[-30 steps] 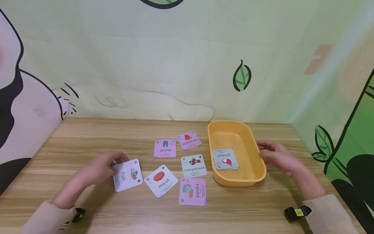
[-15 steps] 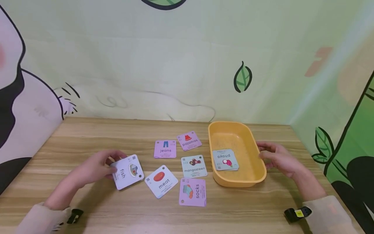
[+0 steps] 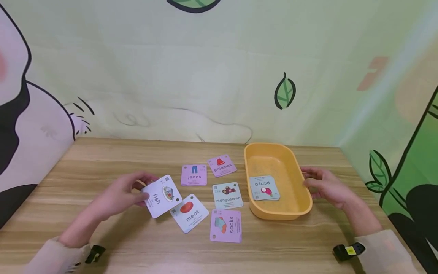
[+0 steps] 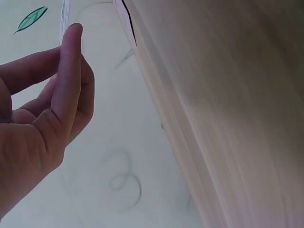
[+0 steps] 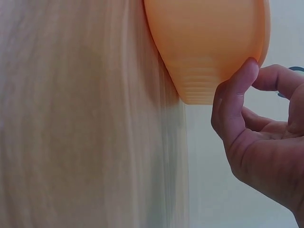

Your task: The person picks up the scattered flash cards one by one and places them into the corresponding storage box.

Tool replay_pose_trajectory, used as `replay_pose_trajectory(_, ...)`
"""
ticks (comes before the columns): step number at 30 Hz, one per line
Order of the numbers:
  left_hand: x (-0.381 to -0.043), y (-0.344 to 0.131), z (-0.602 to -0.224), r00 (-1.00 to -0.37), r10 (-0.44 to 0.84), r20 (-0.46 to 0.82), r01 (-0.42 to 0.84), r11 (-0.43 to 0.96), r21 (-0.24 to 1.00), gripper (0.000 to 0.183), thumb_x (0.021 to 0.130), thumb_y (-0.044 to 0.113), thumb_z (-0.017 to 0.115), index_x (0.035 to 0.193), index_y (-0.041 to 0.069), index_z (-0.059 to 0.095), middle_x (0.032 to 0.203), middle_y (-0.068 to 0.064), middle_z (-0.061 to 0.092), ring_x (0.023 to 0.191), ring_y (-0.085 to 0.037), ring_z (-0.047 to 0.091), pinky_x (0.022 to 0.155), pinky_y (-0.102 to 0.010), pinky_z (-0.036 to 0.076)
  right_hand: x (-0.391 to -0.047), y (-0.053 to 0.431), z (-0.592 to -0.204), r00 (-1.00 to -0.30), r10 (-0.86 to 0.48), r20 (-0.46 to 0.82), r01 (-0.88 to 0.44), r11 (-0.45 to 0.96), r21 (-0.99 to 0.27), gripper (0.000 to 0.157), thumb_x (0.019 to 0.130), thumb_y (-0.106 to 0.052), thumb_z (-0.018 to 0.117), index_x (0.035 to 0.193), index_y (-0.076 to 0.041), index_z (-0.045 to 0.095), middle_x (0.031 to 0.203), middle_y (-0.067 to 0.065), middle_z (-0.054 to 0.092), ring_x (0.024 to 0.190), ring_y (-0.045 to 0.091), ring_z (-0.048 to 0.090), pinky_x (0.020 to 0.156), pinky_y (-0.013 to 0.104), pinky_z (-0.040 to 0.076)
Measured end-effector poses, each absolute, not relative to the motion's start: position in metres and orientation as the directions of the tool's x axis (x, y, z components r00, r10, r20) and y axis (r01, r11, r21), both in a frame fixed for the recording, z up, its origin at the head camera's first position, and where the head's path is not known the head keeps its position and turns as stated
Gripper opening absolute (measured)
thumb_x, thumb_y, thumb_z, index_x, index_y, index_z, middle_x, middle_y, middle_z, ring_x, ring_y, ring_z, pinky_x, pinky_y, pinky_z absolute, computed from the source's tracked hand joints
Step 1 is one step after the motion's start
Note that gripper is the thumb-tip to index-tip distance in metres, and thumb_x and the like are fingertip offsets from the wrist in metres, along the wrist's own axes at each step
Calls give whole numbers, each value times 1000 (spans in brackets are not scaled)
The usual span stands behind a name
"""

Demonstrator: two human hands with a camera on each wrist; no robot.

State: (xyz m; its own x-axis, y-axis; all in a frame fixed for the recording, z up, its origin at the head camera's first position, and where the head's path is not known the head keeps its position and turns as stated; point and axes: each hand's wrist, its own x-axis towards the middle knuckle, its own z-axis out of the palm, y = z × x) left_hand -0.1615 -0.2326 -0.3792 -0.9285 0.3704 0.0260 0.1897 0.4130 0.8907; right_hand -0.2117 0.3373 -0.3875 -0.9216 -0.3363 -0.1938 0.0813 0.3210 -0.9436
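The left hand (image 3: 128, 196) pinches a white fish card (image 3: 162, 196) between thumb and fingers, tilted and overlapping a corner of the meat card (image 3: 190, 214). In the left wrist view the held card (image 4: 64, 21) shows edge-on above the thumb tip. At the outer right rim of a yellow plastic tray (image 3: 297, 179), the right hand (image 3: 326, 186) holds on with curled fingers. The right wrist view has its thumb tip right at the tray's rim (image 5: 262, 42). Inside the tray lies a small stack of cards with a pitaya card (image 3: 264, 187) on top.
Left of the tray lie a mangosteen card (image 3: 227, 195), a purple socks card (image 3: 226, 225), a jeans card (image 3: 194, 175) and a pajamas card (image 3: 221, 165). The wooden table (image 3: 164, 253) meets a printed fabric backdrop (image 3: 154, 76) at its far edge.
The left hand has raised the fish card off the table area and carried it rightward, so it now overlaps the meat card. The right hand and tray stay put.
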Motion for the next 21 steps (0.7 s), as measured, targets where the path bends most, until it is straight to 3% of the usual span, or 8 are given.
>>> replay_pose_trajectory(10, -164, -213, -381, -916, 402, 16, 158, 322, 934, 43, 90, -14, 61, 133, -12, 54, 115, -23, 57, 102, -36, 58, 74, -38, 62, -210, 339, -386, -914, -353, -199, 86, 311, -946, 66, 102, -5, 56, 155, 14, 21, 144, 36, 39, 103, 20, 65, 78, 41, 62)
replay_pose_trajectory(21, -170, -189, -385, -902, 431, 16, 159, 297, 941, 46, 88, -16, 61, 133, -12, 53, 113, -22, 57, 98, -34, 59, 74, -38, 63, -210, 338, -388, -921, -346, -181, 74, 300, -951, 64, 101, -4, 56, 154, 14, 24, 143, 35, 40, 100, 19, 65, 74, 39, 61)
